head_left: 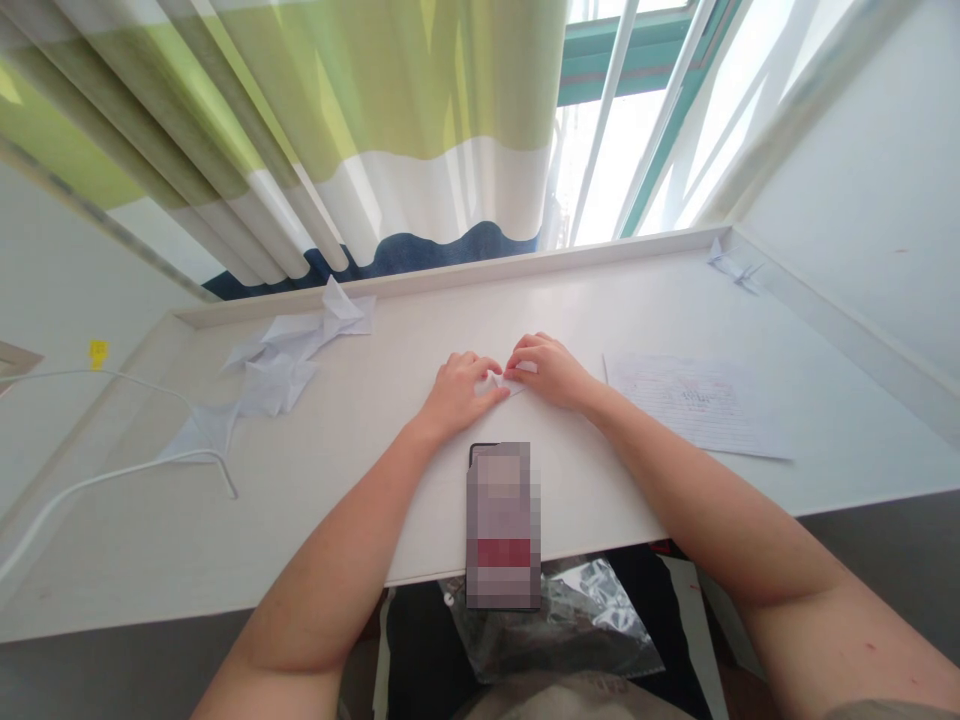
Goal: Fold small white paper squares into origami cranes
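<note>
Between my hands, at the middle of the white desk, is a small folded piece of white paper. My left hand is closed on its left side, thumb and fingers pinching it. From the other side my right hand pinches the same paper, with the fingertips of both hands almost meeting. The fingers hide much of the paper, so its full shape cannot be made out. Just below my hands lies a phone with a blurred screen, reaching over the desk's front edge.
Several folded white papers lie at the left, near a white cable. Lined sheets rest right of my right forearm. Another folded paper sits in the far right corner. A curtain hangs behind; a clear plastic bag is below the edge.
</note>
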Demonstrator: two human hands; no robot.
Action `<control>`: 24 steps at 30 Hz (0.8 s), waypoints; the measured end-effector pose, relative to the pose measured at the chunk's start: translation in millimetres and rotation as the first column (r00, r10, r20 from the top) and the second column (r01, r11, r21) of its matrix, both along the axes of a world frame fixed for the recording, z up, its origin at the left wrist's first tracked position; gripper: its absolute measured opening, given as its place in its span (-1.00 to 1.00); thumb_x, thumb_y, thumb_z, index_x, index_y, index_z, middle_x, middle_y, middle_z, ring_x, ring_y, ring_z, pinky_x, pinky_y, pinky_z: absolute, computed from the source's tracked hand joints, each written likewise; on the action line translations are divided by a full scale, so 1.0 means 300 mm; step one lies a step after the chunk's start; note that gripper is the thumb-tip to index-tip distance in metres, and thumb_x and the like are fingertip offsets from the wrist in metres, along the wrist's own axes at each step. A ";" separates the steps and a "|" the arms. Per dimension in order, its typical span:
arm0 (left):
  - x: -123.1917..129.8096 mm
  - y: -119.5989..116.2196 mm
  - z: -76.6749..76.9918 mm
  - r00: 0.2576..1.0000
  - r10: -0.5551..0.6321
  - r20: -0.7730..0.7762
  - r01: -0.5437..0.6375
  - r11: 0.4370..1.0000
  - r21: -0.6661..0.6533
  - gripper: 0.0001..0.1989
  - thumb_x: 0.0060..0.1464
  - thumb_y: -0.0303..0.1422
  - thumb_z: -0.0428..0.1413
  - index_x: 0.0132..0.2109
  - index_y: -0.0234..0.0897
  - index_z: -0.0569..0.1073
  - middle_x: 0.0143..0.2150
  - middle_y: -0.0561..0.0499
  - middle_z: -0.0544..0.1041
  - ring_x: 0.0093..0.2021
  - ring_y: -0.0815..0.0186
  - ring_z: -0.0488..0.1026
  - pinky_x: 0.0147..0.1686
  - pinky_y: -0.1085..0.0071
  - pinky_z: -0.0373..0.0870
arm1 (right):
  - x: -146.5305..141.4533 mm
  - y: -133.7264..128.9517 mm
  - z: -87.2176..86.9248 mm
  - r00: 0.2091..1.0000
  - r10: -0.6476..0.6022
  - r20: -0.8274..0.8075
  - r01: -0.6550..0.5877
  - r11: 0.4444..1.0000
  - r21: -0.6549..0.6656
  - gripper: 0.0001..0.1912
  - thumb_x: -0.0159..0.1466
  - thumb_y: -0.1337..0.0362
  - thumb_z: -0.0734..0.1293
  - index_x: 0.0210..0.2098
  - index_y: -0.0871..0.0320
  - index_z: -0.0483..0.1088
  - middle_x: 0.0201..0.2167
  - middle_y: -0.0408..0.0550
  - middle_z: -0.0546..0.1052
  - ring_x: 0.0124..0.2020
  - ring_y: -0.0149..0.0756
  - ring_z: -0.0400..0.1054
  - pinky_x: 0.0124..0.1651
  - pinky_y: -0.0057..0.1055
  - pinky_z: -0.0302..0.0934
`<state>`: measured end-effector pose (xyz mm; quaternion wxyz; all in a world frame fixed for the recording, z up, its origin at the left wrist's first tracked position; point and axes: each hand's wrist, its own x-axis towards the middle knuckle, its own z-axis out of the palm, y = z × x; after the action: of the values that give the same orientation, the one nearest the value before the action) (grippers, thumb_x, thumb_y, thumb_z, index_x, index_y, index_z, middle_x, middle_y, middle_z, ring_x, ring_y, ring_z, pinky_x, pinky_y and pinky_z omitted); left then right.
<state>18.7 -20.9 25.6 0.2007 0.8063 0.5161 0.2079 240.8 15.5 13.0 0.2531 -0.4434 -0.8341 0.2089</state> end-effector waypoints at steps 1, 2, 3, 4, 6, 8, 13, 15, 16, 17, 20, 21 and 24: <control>-0.003 0.000 -0.001 1.000 -0.009 0.003 0.009 1.000 0.001 -0.77 0.30 -0.20 0.29 0.06 -0.07 0.60 -0.04 -0.04 0.60 0.12 0.02 0.44 0.22 0.03 0.35 | 0.002 0.001 -0.003 1.000 0.008 0.000 -0.008 1.000 0.001 -0.86 0.42 0.25 0.45 -0.23 0.02 0.71 -0.13 0.04 0.63 -0.03 -0.05 0.41 0.13 -0.10 0.23; -0.006 0.000 -0.002 1.000 -0.022 0.006 0.022 1.000 0.000 -0.77 0.31 -0.22 0.28 0.08 -0.06 0.59 -0.02 -0.03 0.61 0.13 0.03 0.44 0.23 0.03 0.34 | 0.004 0.002 -0.005 1.000 0.018 0.000 -0.018 1.000 0.004 -0.85 0.43 0.25 0.44 -0.21 0.00 0.72 -0.12 0.04 0.64 -0.03 -0.05 0.40 0.14 -0.09 0.22; -0.009 0.000 -0.003 0.999 -0.034 0.011 0.034 0.999 -0.004 -0.77 0.31 -0.24 0.27 0.09 -0.05 0.58 -0.01 -0.02 0.61 0.13 0.04 0.44 0.24 0.03 0.34 | 0.006 0.002 -0.007 1.000 0.027 0.000 -0.027 1.000 0.009 -0.84 0.44 0.24 0.44 -0.19 -0.02 0.73 -0.12 0.03 0.64 -0.04 -0.05 0.39 0.14 -0.09 0.21; -0.012 0.000 -0.003 0.999 -0.047 0.016 0.047 0.999 -0.010 -0.78 0.32 -0.26 0.26 0.08 -0.05 0.58 -0.01 -0.01 0.61 0.13 0.05 0.44 0.25 0.04 0.33 | 0.007 0.002 -0.008 0.999 0.033 0.001 -0.033 0.999 0.014 -0.84 0.45 0.24 0.43 -0.17 -0.04 0.73 -0.11 0.03 0.64 -0.04 -0.06 0.39 0.14 -0.09 0.21; -0.015 0.000 -0.003 0.998 -0.060 0.024 0.061 0.998 -0.021 -0.81 0.33 -0.27 0.25 0.06 -0.05 0.58 -0.01 0.00 0.62 0.13 0.07 0.44 0.27 0.05 0.32 | 0.007 0.001 -0.009 1.000 0.031 0.005 -0.031 0.999 0.021 -0.84 0.46 0.22 0.43 -0.17 -0.03 0.72 -0.12 0.03 0.63 -0.05 -0.06 0.38 0.13 -0.09 0.21; -0.015 0.000 -0.003 0.998 -0.053 0.021 0.053 0.998 -0.029 -0.82 0.32 -0.27 0.26 0.05 -0.05 0.58 0.00 -0.01 0.61 0.14 0.06 0.44 0.28 0.04 0.31 | 0.003 -0.002 -0.007 1.000 0.011 0.010 -0.012 1.000 0.024 -0.85 0.45 0.21 0.44 -0.20 0.00 0.70 -0.13 0.04 0.63 -0.05 -0.05 0.39 0.12 -0.11 0.21; -0.006 0.003 -0.008 1.000 -0.020 0.001 0.020 1.000 -0.024 -0.82 0.28 -0.23 0.29 0.01 -0.05 0.61 -0.02 -0.02 0.61 0.13 0.03 0.44 0.24 0.03 0.33 | -0.020 -0.004 -0.003 0.999 -0.046 0.028 0.045 0.999 0.027 -0.82 0.45 0.18 0.43 -0.25 0.05 0.65 -0.15 0.05 0.61 -0.05 -0.04 0.38 0.08 -0.12 0.21; -0.004 0.004 -0.010 1.000 -0.022 -0.003 0.022 1.000 -0.014 -0.83 0.28 -0.20 0.28 -0.01 -0.05 0.63 -0.03 -0.03 0.61 0.13 0.02 0.44 0.23 0.02 0.34 | -0.028 -0.003 -0.002 0.997 -0.064 0.036 0.063 0.998 0.027 -0.82 0.45 0.19 0.41 -0.26 0.07 0.63 -0.17 0.06 0.61 -0.05 -0.04 0.38 0.07 -0.12 0.21; -0.002 0.004 -0.011 1.000 -0.022 -0.009 0.022 1.000 -0.007 -0.83 0.28 -0.19 0.28 -0.01 -0.05 0.63 -0.03 -0.03 0.60 0.12 0.02 0.44 0.23 0.02 0.34 | -0.030 -0.003 -0.002 0.997 -0.071 0.036 0.070 0.997 0.024 -0.81 0.45 0.20 0.40 -0.27 0.07 0.62 -0.18 0.06 0.61 -0.05 -0.04 0.38 0.07 -0.11 0.21; -0.002 0.004 -0.011 1.000 -0.019 -0.018 0.019 1.000 0.003 -0.82 0.28 -0.19 0.28 -0.01 -0.05 0.64 -0.03 -0.04 0.60 0.12 0.02 0.43 0.22 0.02 0.35 | -0.030 -0.003 0.000 0.997 -0.074 0.031 0.074 0.997 0.019 -0.79 0.46 0.21 0.38 -0.28 0.08 0.61 -0.18 0.06 0.61 -0.06 -0.04 0.38 0.08 -0.11 0.22; 0.000 0.001 -0.009 0.998 -0.008 -0.055 0.010 0.999 0.032 -0.75 0.28 -0.17 0.29 0.07 -0.02 0.67 -0.02 -0.06 0.58 0.12 0.01 0.42 0.20 0.03 0.36 | -0.012 -0.005 0.006 0.999 -0.043 -0.006 0.043 0.999 -0.004 -0.72 0.48 0.25 0.31 -0.30 0.10 0.61 -0.17 0.09 0.62 -0.06 -0.05 0.40 0.11 -0.10 0.25; 0.000 0.000 -0.007 0.998 -0.006 -0.066 0.009 0.999 0.039 -0.73 0.28 -0.16 0.29 0.09 0.00 0.68 -0.02 -0.06 0.58 0.11 0.01 0.42 0.20 0.03 0.36 | -0.001 -0.006 0.009 1.000 -0.012 -0.021 0.012 1.000 -0.014 -0.73 0.47 0.28 0.29 -0.28 0.11 0.62 -0.15 0.09 0.63 -0.05 -0.04 0.41 0.13 -0.09 0.27; -0.002 -0.004 -0.003 0.996 0.003 -0.087 0.002 0.999 0.053 -0.72 0.29 -0.12 0.29 0.10 0.02 0.70 -0.03 -0.07 0.55 0.08 0.02 0.42 0.18 0.04 0.36 | 0.041 -0.002 0.015 0.995 0.093 -0.042 -0.095 0.995 -0.040 -0.63 0.30 0.50 0.28 -0.13 0.05 0.66 -0.10 0.03 0.65 0.00 -0.05 0.44 0.20 -0.09 0.30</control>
<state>18.3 -22.0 24.8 0.1563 0.8195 0.5188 0.1864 253.1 14.8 17.3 0.2503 -0.4047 -0.8442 0.2466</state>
